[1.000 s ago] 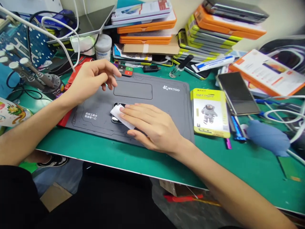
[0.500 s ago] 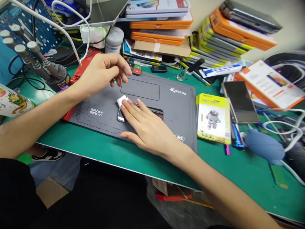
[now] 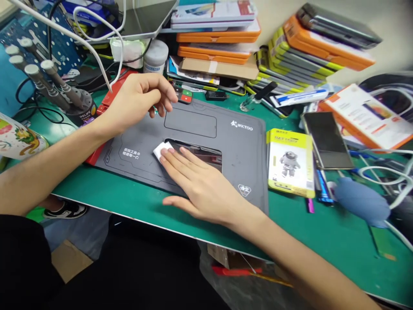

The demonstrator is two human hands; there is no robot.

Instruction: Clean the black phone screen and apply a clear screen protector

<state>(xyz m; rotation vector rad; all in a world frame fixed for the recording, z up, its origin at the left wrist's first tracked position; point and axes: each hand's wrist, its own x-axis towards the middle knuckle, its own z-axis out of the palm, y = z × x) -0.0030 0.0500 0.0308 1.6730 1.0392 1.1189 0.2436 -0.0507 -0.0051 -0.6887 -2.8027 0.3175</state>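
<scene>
My right hand (image 3: 203, 185) lies flat with its fingers stretched out, fingertips pressing a folded white wipe (image 3: 161, 150). Under the hand is a phone (image 3: 211, 158) with a dark glossy screen, mostly covered by my fingers. It lies on a dark grey work mat (image 3: 245, 150) printed with white lettering. My left hand (image 3: 143, 99) hovers over the mat's back left part, wrist bent and fingers loosely curled and apart. Nothing shows in it.
A yellow battery box (image 3: 290, 161) stands right of the mat, beside another phone (image 3: 327, 140) and a blue air blower (image 3: 361, 200). Stacked orange cases (image 3: 219, 36) line the back. A screwdriver holder (image 3: 80, 110) and white cable (image 3: 97, 56) are at the left.
My right hand and the wipe have slid slightly left over the phone, and more of the dark screen shows. My left hand stays about where it was.
</scene>
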